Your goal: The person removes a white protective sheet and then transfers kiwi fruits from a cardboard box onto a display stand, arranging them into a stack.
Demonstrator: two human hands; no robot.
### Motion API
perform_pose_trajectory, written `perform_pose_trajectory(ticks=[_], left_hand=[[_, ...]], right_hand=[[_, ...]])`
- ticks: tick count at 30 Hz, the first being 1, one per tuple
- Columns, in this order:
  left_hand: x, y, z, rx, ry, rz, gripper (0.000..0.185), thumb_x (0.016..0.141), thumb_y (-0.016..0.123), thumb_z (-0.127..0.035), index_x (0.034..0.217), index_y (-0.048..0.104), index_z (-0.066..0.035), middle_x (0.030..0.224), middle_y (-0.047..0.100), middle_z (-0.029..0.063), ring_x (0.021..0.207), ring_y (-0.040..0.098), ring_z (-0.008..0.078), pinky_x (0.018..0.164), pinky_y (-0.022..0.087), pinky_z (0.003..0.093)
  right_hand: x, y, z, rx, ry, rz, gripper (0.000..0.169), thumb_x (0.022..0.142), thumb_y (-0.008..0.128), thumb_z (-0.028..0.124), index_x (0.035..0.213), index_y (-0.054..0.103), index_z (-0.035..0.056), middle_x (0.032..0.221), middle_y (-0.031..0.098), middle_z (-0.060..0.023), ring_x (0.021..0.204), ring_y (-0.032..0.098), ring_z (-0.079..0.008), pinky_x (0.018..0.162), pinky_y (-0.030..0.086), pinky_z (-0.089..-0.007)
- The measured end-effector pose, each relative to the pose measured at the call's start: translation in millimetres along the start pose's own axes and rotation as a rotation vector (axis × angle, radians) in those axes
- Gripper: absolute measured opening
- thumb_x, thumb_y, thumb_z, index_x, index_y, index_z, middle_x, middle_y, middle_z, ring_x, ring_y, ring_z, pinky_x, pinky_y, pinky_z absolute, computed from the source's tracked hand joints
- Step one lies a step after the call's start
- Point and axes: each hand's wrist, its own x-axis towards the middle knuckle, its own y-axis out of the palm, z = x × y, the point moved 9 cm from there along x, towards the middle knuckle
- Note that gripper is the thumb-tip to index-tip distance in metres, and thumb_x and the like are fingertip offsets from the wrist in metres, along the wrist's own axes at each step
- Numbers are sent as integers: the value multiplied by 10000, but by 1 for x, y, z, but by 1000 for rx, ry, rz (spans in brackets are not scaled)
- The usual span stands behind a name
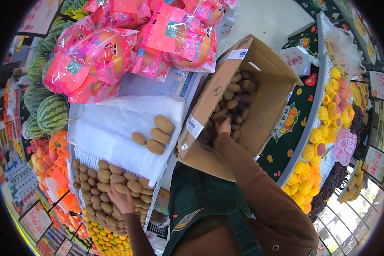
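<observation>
My left hand (122,201) rests on a neat stack of brown kiwifruit (107,206) on the display stand. One kiwifruit (122,188) lies between its thumb and fingers; whether it is gripped is unclear. My right hand (223,126) reaches down into a tilted cardboard box (268,86), among loose kiwifruit (232,104). Its fingertips are partly hidden there, so a hold on any fruit cannot be made out. Several separate kiwifruit (160,136) lie on a white foam sheet (115,124) behind the stack.
Pink bags of fruit (96,57) are heaped beyond the sheet, beside watermelons (52,113). Orange-wrapped fruit (59,160) borders the stack on the left, small yellow-orange fruit (107,238) in front. At right, past the box, runs a shelf of net-wrapped fruit (308,148).
</observation>
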Motion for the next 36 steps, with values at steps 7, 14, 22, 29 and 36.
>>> perform_pose_trajectory(ticks=[7,14,22,29,36], left_hand=[[-38,28,-100,-215,83,20,533,798,620,-48,1305,463,1,1205,472,207,1117,480,384,980,386,438],[-33,31,-126,-368,19,41,468,802,593,8,1260,498,11,1125,513,171,1036,525,304,922,420,374],[-9,15,-186,-496,226,-39,423,795,614,7,1213,547,-5,1092,548,170,970,577,293,859,465,369],[-1,35,-287,-1173,234,513,606,805,745,-144,1323,462,-9,1115,592,145,904,618,222,810,509,313],[-9,22,-158,-1617,-258,618,511,959,557,-175,1401,354,-20,1163,558,92,912,607,160,767,527,300]], right_hand=[[-38,6,33,-399,37,-42,616,753,716,254,1251,410,61,1250,436,-129,1125,486,-351,886,466,-505],[-63,0,57,-489,-55,73,606,785,713,239,1279,403,77,1253,453,-130,1116,506,-347,872,521,-434],[-46,-67,60,278,-38,536,560,861,674,215,1332,396,93,1199,538,-128,1071,573,-256,749,569,-359],[-229,-180,209,401,-519,1352,571,875,668,167,1370,398,75,1253,514,-74,1095,529,-148,815,527,-290],[-342,-97,270,351,-446,1441,646,936,582,146,1467,221,75,1368,399,-143,1176,505,-221,946,471,-336]])
